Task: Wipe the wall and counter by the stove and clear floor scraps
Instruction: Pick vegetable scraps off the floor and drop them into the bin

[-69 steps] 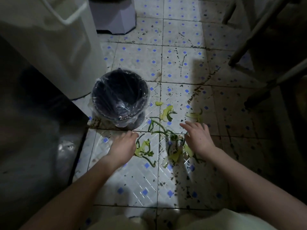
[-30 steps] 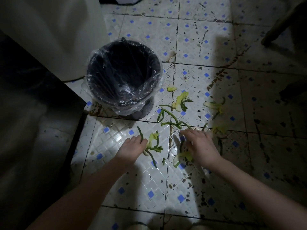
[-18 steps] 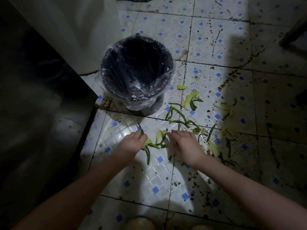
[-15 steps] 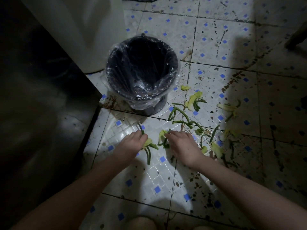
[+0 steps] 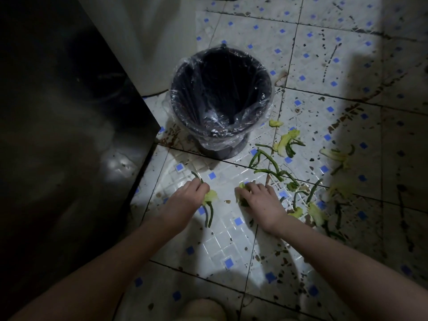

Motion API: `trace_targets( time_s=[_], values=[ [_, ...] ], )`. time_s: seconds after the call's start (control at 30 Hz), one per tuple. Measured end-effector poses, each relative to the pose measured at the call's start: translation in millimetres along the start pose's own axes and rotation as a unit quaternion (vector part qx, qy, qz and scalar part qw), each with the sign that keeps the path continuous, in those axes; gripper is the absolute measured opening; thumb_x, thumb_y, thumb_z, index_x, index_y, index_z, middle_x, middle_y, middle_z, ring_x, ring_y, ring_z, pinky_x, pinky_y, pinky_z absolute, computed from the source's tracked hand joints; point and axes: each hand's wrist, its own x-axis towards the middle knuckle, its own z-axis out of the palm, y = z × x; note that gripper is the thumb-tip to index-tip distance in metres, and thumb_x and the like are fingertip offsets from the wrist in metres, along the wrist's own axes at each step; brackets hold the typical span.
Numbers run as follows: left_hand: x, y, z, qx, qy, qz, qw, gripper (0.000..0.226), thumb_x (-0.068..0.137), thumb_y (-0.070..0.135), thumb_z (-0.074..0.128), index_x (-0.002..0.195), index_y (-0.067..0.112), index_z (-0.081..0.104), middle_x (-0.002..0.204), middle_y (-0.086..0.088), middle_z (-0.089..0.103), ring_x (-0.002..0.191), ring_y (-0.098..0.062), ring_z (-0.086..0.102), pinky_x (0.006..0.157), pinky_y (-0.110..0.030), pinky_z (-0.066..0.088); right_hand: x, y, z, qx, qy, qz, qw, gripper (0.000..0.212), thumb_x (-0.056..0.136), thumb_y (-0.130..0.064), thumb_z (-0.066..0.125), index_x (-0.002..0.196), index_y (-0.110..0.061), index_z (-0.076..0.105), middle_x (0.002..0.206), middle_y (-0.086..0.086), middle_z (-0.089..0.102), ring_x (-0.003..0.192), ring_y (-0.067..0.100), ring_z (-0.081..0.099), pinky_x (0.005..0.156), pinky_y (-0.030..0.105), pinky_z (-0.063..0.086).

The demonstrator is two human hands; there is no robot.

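Note:
Green vegetable scraps (image 5: 273, 167), stems and pale leaf pieces, lie scattered on the white and blue tiled floor (image 5: 231, 239) to the right of a dark waste bin (image 5: 220, 100) lined with clear plastic. My left hand (image 5: 185, 200) rests on the floor just below the bin, fingers closed on a leaf piece with green stems (image 5: 209, 205) trailing from it. About a hand's width to its right, my right hand (image 5: 259, 202) is curled over a small clump of scraps (image 5: 242, 193) on the tile.
A dark cabinet side (image 5: 69, 135) fills the left. A pale appliance (image 5: 150, 38) stands behind the bin. More scraps (image 5: 335, 156) lie further right in shadow. The floor is spattered with dark stains.
Both hands have drawn closer to the bin side and gathered scraps. My right hand slid left away from the main pile, and both hands have closed on pieces.

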Motion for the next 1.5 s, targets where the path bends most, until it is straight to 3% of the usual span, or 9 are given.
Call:
trace_targets(
  time_s=[0.17,0.37,0.5,0.63,0.73,0.87,1.0,1.13,1.5],
  values=[
    [-1.3,-1.6,0.4,-0.007,0.01,0.001,1.0,0.06,0.058,-0.01,0.078,0.105,0.015,0.052,0.099,-0.001,0.053,0.078,-0.011,0.055,0.064,-0.025,0.053,0.4,-4.0,-2.6,0.015,-0.012,0.003,1.0,0.053,0.079,0.003,0.055,0.127,-0.014,0.039,0.125,0.01,0.041,0.117,0.029,0.041,0.097,0.037,0.034],
    [-2.9,6.5,-14.6,-0.024,0.043,0.033,0.998,0.043,0.067,-0.01,0.072,0.103,0.008,0.057,0.095,-0.007,0.055,0.075,-0.014,0.054,0.062,-0.026,0.051,-4.4,-3.0,-8.5,0.018,-0.034,-0.006,0.999,0.044,0.081,0.005,0.052,0.12,-0.013,0.045,0.122,0.011,0.047,0.112,0.028,0.045,0.091,0.032,0.036],
    [1.8,15.9,-22.1,-0.061,0.029,-0.007,0.998,0.035,0.083,-0.007,0.052,0.111,0.014,0.051,0.105,-0.003,0.047,0.088,-0.015,0.047,0.072,-0.026,0.042,-10.9,2.4,-19.1,0.038,0.015,0.025,0.999,0.045,0.079,0.005,0.055,0.119,-0.014,0.048,0.115,0.008,0.05,0.108,0.027,0.048,0.087,0.032,0.037],
    [10.7,26.6,-24.9,-0.053,0.029,-0.021,0.998,0.045,0.076,-0.011,0.052,0.112,0.015,0.047,0.11,-0.003,0.045,0.096,-0.02,0.047,0.077,-0.032,0.044,-21.6,8.2,-33.8,0.076,0.076,0.057,0.993,0.046,0.077,0.002,0.061,0.117,-0.019,0.053,0.114,0.003,0.051,0.107,0.026,0.049,0.089,0.032,0.038],
    [17.2,40.6,-34.7,-0.043,0.02,0.001,0.999,0.037,0.082,-0.004,0.054,0.115,0.012,0.048,0.111,-0.005,0.044,0.096,-0.021,0.047,0.074,-0.029,0.039,-32.9,18.4,-41.2,0.094,0.104,0.081,0.987,0.045,0.076,-0.002,0.066,0.115,-0.023,0.054,0.111,0.001,0.052,0.103,0.027,0.051,0.09,0.034,0.04],
    [28.0,59.8,-45.5,-0.014,0.038,0.041,0.998,0.044,0.076,-0.011,0.055,0.113,0.012,0.046,0.108,-0.005,0.042,0.093,-0.023,0.047,0.066,-0.027,0.031,-48.4,32.7,-48.6,0.108,0.153,0.109,0.976,0.027,0.086,-0.007,0.055,0.108,-0.023,0.057,0.104,0.001,0.055,0.093,0.026,0.053,0.078,0.032,0.038],
    [40.6,80.3,-63.1,-0.01,0.042,0.057,0.997,0.046,0.077,-0.003,0.063,0.116,0.011,0.044,0.111,-0.006,0.04,0.098,-0.023,0.044,0.075,-0.032,0.039,-66.7,49.4,-67.0,0.112,0.209,0.139,0.962,0.021,0.09,-0.01,0.055,0.107,-0.02,0.061,0.101,0.002,0.058,0.089,0.025,0.056,0.078,0.036,0.045],
    [52.3,92.8,-81.8,-0.019,0.089,0.08,0.993,0.057,0.066,-0.016,0.065,0.113,0.01,0.046,0.107,-0.006,0.043,0.093,-0.023,0.046,0.074,-0.037,0.045,-80.9,65.4,-98.2,0.111,0.265,0.161,0.944,0.014,0.091,-0.012,0.056,0.103,-0.015,0.063,0.097,0.005,0.06,0.083,0.027,0.056,0.074,0.034,0.04],
    [70.5,100.7,-149.8,-0.05,0.184,0.085,0.978,0.034,0.077,-0.01,0.054,0.106,0.007,0.048,0.103,-0.012,0.042,0.091,-0.028,0.046,0.074,-0.047,0.044,-67.8,53.6,-160.6,0.123,0.318,0.149,0.928,0.015,0.091,-0.011,0.055,0.102,-0.019,0.063,0.097,0.002,0.057,0.091,0.026,0.054,0.085,0.035,0.032]
  ],
)
